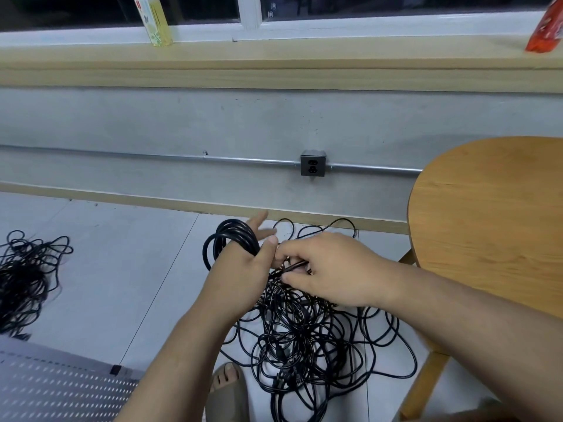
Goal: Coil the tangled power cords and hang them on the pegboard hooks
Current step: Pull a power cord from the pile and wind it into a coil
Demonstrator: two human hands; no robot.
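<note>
Right hand (332,269) pinches one black cord strand (294,265) between thumb and fingertips. Left hand (243,269) beside it, fingers straight, coiled cord (233,239) looped round them. Tangled cord pile (304,339) on floor tiles directly below. Second tangle (24,278) far left. Pegboard (54,388) lower left, wooden chair (487,223) right.

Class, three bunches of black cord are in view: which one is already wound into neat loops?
The coil looped over the left hand; the floor pile below and the far-left pile are loose tangles.
</note>
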